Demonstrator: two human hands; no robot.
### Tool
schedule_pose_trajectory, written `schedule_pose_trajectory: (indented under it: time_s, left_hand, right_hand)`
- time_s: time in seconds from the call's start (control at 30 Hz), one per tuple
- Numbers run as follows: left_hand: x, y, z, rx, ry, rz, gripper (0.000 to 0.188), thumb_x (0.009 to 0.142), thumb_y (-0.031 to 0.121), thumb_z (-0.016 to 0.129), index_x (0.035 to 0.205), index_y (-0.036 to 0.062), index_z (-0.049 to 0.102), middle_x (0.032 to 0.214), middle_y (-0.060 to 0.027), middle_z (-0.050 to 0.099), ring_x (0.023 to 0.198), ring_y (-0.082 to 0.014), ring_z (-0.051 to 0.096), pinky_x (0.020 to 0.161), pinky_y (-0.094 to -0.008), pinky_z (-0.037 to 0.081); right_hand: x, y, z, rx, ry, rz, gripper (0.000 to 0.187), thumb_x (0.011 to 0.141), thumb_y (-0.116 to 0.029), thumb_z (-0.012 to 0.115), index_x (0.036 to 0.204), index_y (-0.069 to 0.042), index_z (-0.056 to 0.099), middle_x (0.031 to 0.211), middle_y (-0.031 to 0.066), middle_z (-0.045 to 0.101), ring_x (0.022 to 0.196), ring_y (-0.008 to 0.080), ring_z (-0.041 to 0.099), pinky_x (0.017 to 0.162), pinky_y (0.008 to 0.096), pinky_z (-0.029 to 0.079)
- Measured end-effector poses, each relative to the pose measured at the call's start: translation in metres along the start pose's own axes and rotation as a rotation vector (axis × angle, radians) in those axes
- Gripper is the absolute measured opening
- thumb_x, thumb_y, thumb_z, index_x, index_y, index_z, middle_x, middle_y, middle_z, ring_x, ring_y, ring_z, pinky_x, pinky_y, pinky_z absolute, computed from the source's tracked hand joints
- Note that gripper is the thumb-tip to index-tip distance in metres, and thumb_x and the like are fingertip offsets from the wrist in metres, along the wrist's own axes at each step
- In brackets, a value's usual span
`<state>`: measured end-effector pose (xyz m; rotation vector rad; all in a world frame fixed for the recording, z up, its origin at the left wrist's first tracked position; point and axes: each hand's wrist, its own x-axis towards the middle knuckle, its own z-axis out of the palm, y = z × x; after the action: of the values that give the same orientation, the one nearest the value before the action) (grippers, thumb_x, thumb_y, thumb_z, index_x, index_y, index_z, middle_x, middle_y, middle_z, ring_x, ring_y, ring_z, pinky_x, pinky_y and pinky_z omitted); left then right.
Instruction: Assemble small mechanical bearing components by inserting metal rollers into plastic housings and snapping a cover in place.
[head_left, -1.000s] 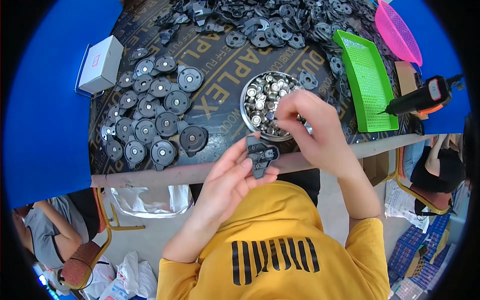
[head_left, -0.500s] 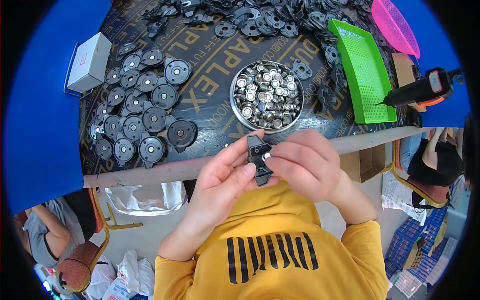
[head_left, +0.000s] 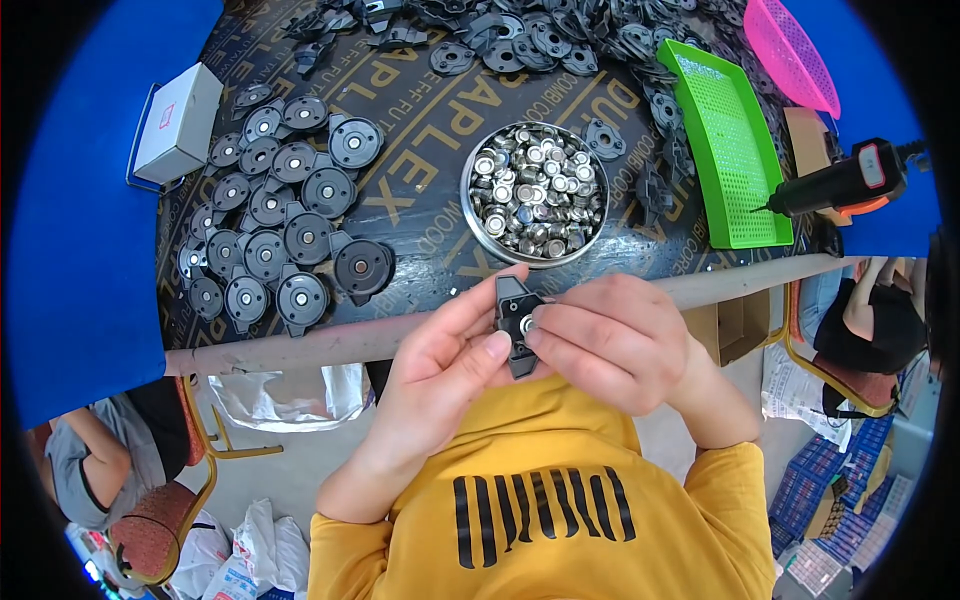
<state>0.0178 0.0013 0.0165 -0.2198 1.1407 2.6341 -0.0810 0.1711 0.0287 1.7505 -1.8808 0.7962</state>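
Observation:
My left hand (head_left: 450, 365) grips a black plastic housing (head_left: 516, 300) over the table's front edge, thumb on its near face. My right hand (head_left: 620, 345) pinches a small round silver metal insert (head_left: 527, 325) against the middle of that housing; the fingertips cover part of it. Just beyond both hands stands a round metal tin (head_left: 470, 215) full of similar silver inserts (head_left: 530, 185). Off to the left, several black round housings (head_left: 307, 238) lie in rows, most with a silver piece at the centre.
A black electric screwdriver (head_left: 830, 185) reaches over a green perforated tray (head_left: 735, 150) at the right. Behind it is a pink basket (head_left: 790, 50). Loose black parts (head_left: 520, 40) are heaped along the back. A white box (head_left: 180, 125) stands at the left; two people sit nearby.
My right fingers have moved slightly left and down, bringing the silver insert from the housing's right side to its middle. My left hand keeps its hold almost unmoved.

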Motion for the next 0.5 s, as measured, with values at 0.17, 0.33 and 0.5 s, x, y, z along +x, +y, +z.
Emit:
schedule_pose_trajectory:
  time_s: [0.17,0.33,0.5]
  left_hand:
    - [-0.001,0.001,-0.001,-0.025,0.0,-0.008,0.047,0.094,0.004,0.042,0.139,-0.0021,0.029,0.132,-0.0113,0.045,0.116,-0.0183,0.049,0.095,-0.0323,0.045]
    - [0.0,0.004,-0.005,-0.065,0.003,0.004,0.047,0.094,0.004,0.042,0.138,-0.0029,0.028,0.126,-0.0176,0.05,0.109,-0.0291,0.057,0.092,-0.0383,0.049]
    - [0.001,0.006,-0.004,-0.045,0.029,-0.001,0.049,0.093,0.006,0.044,0.138,-0.0051,0.027,0.125,-0.0207,0.05,0.105,-0.0313,0.059,0.089,-0.0381,0.051]
  right_hand:
    - [-0.002,0.0,-0.004,0.038,-0.063,0.03,0.022,0.066,-0.012,0.063,0.085,0.0,0.062,0.09,0.0106,0.062,0.074,0.0216,0.061,0.061,0.0301,0.05]
    - [-0.003,0.058,-0.019,-0.152,0.024,0.546,0.019,0.075,0.0,0.059,0.094,-0.003,0.063,0.086,0.0113,0.062,0.08,0.03,0.058,0.07,0.0367,0.048]
    - [-0.004,0.101,-0.014,-0.312,-0.324,0.822,0.025,0.078,-0.013,0.065,0.099,0.0,0.062,0.098,0.0144,0.06,0.094,0.0316,0.055,0.083,0.0384,0.045]
